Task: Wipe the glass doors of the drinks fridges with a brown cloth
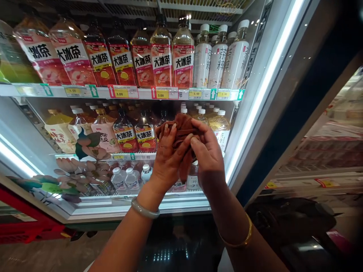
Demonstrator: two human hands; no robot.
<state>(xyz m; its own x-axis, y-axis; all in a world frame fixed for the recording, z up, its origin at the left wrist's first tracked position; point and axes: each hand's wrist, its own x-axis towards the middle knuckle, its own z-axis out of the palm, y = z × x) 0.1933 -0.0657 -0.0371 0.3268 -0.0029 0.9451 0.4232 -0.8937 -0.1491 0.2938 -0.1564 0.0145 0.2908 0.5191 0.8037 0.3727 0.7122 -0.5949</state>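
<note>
A crumpled brown cloth (183, 126) is bunched up between my two hands, in front of a lit drinks cooler. My left hand (167, 151), with a pale bangle at the wrist, presses its fingers into the folds from the left. On the other side, my right hand (208, 149) pinches the cloth between thumb and fingers; a gold bracelet circles that wrist. One end of the cloth hangs down between the palms. Behind the hands stand tea bottles (146, 132) on the middle shelf, partly hidden by the cloth.
Large bottles (161, 56) line the upper shelf above a price rail (127, 93). The cooler's glass carries a flower decal (90, 145). A lit door frame (263, 83) borders the right side. Red crates (25, 219) sit low left, and a dark bag-like object (292, 217) is low right.
</note>
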